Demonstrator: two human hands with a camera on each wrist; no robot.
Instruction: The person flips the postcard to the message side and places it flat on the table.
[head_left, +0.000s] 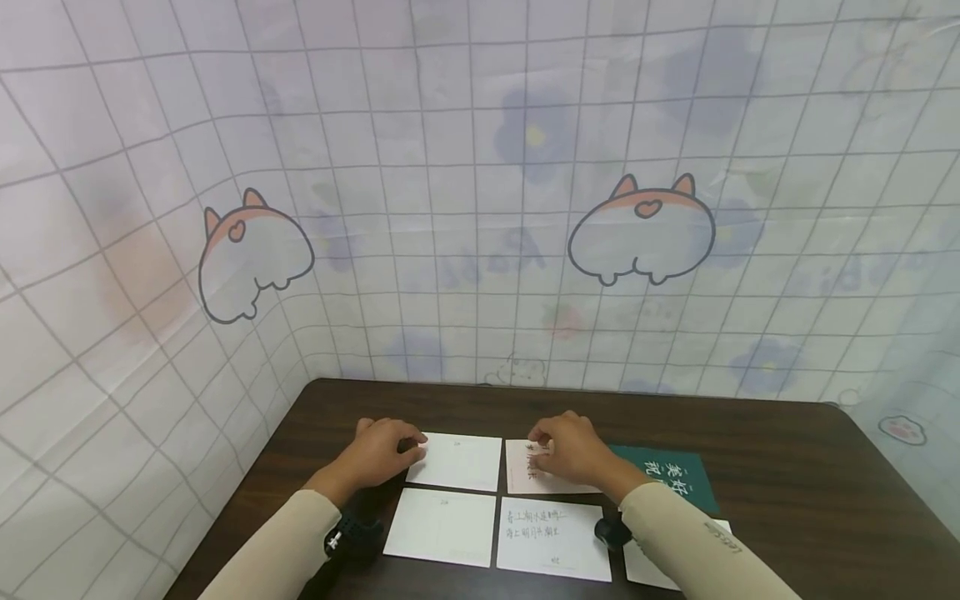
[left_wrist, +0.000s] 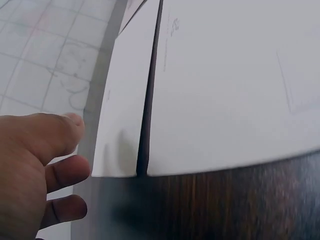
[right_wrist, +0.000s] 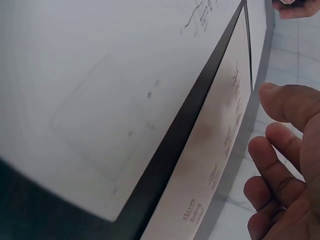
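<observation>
My left hand (head_left: 378, 452) is at the left edge of the upper left white card (head_left: 459, 463), its fingers loosely bent with nothing between them. Below that card lies another white card (head_left: 441, 527), also seen large as a pale card (left_wrist: 225, 100) in the left wrist view. Over the pale pink printed card (head_left: 520, 477) hovers my right hand (head_left: 572, 450), fingers loosely curled around nothing in the right wrist view. Its forearm covers part of the pink card. Beneath lies a white card with handwritten lines (head_left: 551, 554).
A dark green card (head_left: 678, 468) with white characters lies right of the pink one. The right sleeve partly hides another white card (head_left: 643, 568). All rest on a dark wood table (head_left: 787, 467). A grid-patterned curtain (head_left: 450, 192) stands behind and to the left.
</observation>
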